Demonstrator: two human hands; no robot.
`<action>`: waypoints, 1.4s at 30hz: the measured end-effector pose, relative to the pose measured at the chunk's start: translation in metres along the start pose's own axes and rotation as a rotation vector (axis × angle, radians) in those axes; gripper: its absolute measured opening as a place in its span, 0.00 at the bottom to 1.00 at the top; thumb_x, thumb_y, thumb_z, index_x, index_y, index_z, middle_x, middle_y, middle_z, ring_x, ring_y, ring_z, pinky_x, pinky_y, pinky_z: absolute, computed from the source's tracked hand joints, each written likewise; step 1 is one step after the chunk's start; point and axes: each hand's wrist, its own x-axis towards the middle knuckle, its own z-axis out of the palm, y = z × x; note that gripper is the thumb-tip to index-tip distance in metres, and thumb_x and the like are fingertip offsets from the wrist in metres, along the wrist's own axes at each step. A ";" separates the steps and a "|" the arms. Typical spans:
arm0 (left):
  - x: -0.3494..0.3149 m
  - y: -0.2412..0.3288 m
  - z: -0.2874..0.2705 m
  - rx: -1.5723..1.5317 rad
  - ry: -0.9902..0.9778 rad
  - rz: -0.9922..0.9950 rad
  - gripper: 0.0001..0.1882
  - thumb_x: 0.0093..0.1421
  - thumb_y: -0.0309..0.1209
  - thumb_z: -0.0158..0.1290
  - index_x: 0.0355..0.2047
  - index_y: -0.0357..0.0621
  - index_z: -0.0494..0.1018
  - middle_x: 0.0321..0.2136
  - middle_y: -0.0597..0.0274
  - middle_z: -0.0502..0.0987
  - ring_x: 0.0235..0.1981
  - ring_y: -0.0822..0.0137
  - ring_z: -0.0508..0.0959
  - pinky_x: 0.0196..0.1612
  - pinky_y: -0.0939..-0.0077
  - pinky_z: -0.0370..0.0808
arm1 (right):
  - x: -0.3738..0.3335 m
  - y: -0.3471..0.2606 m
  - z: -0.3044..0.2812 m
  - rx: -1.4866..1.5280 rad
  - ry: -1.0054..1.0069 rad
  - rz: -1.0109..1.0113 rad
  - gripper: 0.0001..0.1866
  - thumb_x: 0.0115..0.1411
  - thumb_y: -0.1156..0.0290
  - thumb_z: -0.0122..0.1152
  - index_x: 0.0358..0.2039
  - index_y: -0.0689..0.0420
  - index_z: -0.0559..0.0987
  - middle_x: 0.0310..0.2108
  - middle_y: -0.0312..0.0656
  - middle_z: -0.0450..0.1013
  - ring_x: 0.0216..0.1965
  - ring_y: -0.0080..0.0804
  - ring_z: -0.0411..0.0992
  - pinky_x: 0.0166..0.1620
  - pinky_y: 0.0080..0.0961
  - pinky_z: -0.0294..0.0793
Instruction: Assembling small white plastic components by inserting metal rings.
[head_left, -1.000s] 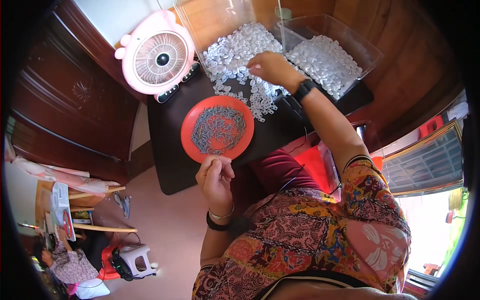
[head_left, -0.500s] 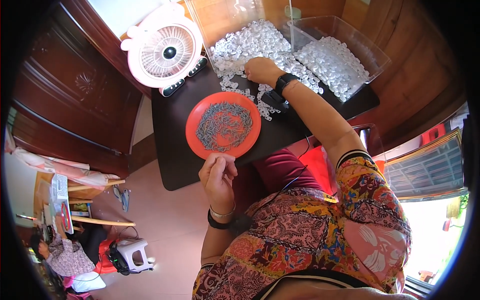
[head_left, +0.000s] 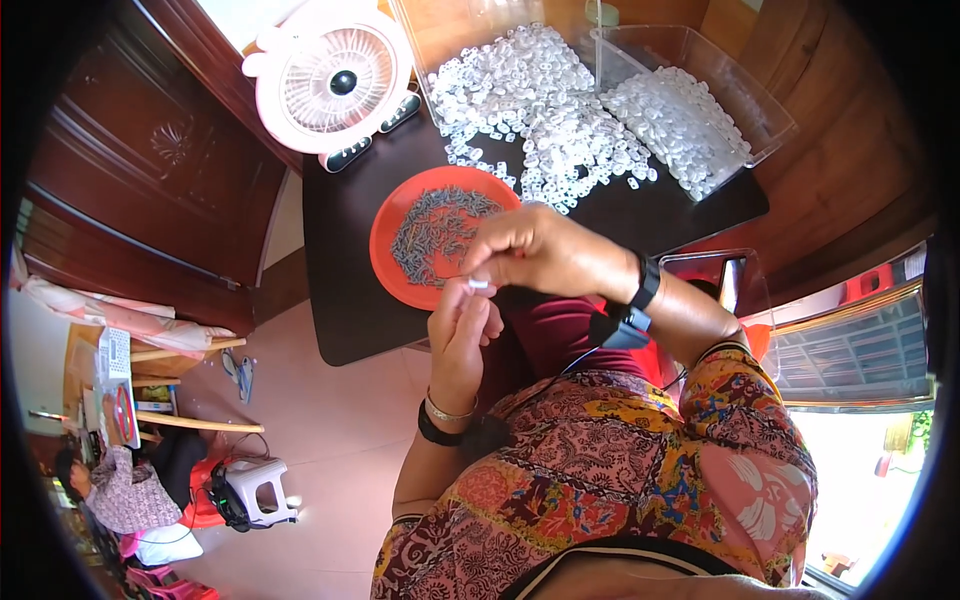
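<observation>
Just over the near rim of a red plate (head_left: 385,265), my two hands meet at the fingertips. Between them shows a small white plastic piece (head_left: 479,285). My right hand (head_left: 550,250) is closed in a pinch on this piece. My left hand (head_left: 460,335) is also closed, its fingertips against the piece; whatever else it holds is hidden. Many small grey screws (head_left: 415,235) lie in a ring on the plate. Beyond it, a large heap of similar white plastic pieces (head_left: 520,75) spreads over the dark table (head_left: 345,315).
A clear plastic bin (head_left: 770,140) of white pieces stands at the far right. At the far left is a pink fan (head_left: 275,95) with shoe-shaped feet. Another person (head_left: 130,500) sits at the lower left, near a white stool (head_left: 262,492). A cable runs from my right wrist.
My right hand has come back from the white heap to my left hand, with a white piece in its fingers. Pieces at the heap's near edge have shifted. My left hand stays closed.
</observation>
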 end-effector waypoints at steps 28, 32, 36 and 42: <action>-0.005 0.005 -0.025 -0.177 0.149 0.008 0.10 0.59 0.28 0.42 0.21 0.40 0.66 0.17 0.66 0.67 0.19 0.77 0.64 0.22 0.84 0.58 | 0.059 0.071 0.012 -1.010 -0.112 -0.127 0.09 0.50 0.68 0.60 0.31 0.57 0.80 0.31 0.46 0.75 0.36 0.44 0.74 0.39 0.38 0.73; -0.006 0.006 -0.026 -0.242 0.163 -0.022 0.09 0.59 0.26 0.42 0.21 0.41 0.65 0.17 0.66 0.66 0.18 0.77 0.64 0.23 0.83 0.58 | 0.058 0.072 0.016 -1.018 -0.075 -0.122 0.07 0.52 0.68 0.57 0.28 0.58 0.76 0.28 0.44 0.73 0.35 0.44 0.73 0.39 0.37 0.72; -0.006 0.005 -0.027 -0.232 0.143 -0.025 0.10 0.59 0.26 0.42 0.20 0.41 0.64 0.17 0.66 0.66 0.18 0.77 0.64 0.22 0.83 0.58 | 0.055 0.069 0.012 -0.924 -0.016 -0.079 0.07 0.54 0.68 0.55 0.28 0.58 0.75 0.27 0.47 0.73 0.33 0.47 0.73 0.37 0.40 0.72; -0.005 0.003 -0.024 -0.203 0.145 -0.030 0.10 0.59 0.26 0.43 0.20 0.41 0.65 0.16 0.67 0.66 0.18 0.78 0.63 0.22 0.84 0.57 | 0.048 0.061 0.006 -0.806 0.026 -0.023 0.10 0.58 0.66 0.53 0.25 0.59 0.72 0.26 0.49 0.72 0.32 0.49 0.72 0.35 0.43 0.71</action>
